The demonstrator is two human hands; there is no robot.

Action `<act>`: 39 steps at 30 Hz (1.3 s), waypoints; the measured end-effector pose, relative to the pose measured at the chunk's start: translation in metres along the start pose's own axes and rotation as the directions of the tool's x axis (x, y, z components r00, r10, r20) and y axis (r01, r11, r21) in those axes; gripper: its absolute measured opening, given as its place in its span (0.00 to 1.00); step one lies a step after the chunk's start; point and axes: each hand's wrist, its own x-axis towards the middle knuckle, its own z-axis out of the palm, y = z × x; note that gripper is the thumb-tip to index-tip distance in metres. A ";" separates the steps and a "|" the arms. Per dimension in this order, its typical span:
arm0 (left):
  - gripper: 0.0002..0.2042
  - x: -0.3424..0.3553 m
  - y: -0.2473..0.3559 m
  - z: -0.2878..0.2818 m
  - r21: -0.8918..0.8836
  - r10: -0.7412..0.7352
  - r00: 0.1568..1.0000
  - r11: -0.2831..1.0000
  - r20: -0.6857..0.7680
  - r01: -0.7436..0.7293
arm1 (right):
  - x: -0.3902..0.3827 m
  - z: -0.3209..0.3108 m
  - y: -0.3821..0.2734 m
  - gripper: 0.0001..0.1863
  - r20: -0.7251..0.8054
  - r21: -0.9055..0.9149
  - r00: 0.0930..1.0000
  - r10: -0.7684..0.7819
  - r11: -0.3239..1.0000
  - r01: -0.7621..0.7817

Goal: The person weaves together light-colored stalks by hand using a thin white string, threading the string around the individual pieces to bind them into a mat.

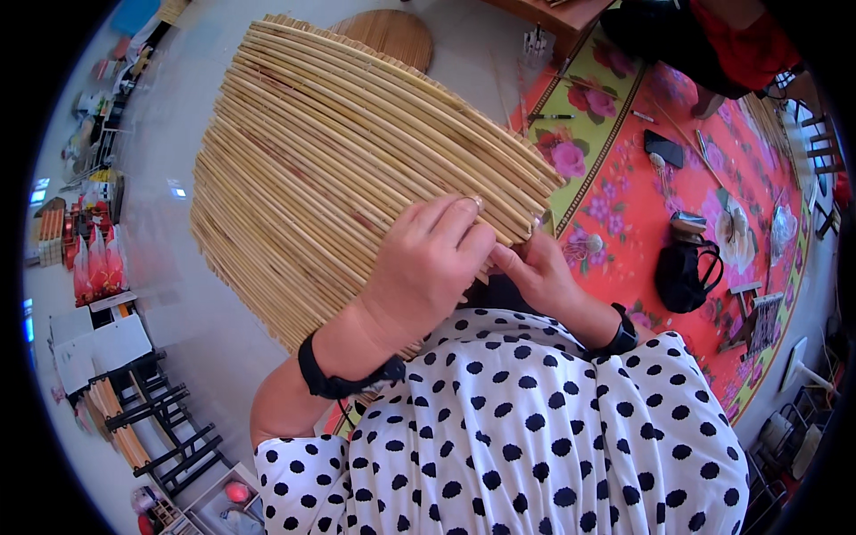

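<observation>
A large mat of pale reed sticks, laced with thin threads in rows, spans from the upper left down to my lap. My left hand lies over the mat near its right edge, fingers curled and pinched at the ends of the sticks. Just to its right, my right hand grips that edge with the thumb in front; its other fingers are partly hidden. Both wrists wear black straps.
A red floral floor cloth holds a black bag, phone, pens and small tools. Another person is at upper right. A round wooden board lies behind the mat. Chairs and stacked goods line the left.
</observation>
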 end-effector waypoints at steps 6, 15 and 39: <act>0.05 0.005 -0.009 0.004 0.006 0.123 0.992 0.992 -0.003 -0.123 | 0.000 0.001 -0.005 0.21 -0.014 0.058 0.999 0.041 0.998 -0.040; 0.07 0.014 -0.028 0.011 -0.014 0.230 0.972 0.973 -0.054 -0.231 | 0.001 0.001 -0.014 0.21 -0.029 0.049 0.986 0.163 0.986 -0.162; 0.05 0.028 -0.040 0.018 -0.081 0.246 0.968 0.967 0.052 -0.242 | 0.008 -0.010 -0.001 0.18 -0.055 0.011 0.935 0.349 0.937 -0.349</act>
